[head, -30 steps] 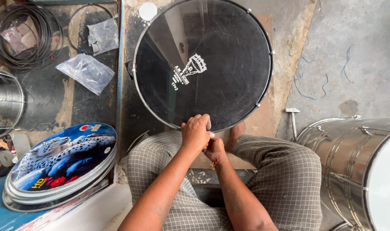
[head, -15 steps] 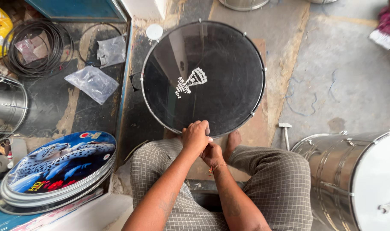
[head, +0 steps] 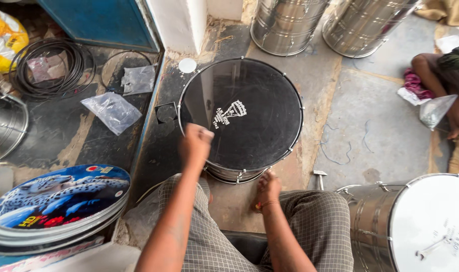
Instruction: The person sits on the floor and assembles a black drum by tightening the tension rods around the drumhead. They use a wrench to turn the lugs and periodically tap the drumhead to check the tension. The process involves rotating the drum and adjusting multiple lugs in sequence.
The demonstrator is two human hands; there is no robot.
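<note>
The left hand (head: pixel 195 142) is blurred, fingers curled together over the near edge of the black drumhead (head: pixel 242 113); whether it grips anything cannot be told. The right hand (head: pixel 268 187) rests low against the drum's metal rim (head: pixel 238 175), fingers folded. The drum stands on the floor (head: pixel 370 116) between the knees.

Soft daylight, blurred left hand (head: pixel 194 143)
</note>
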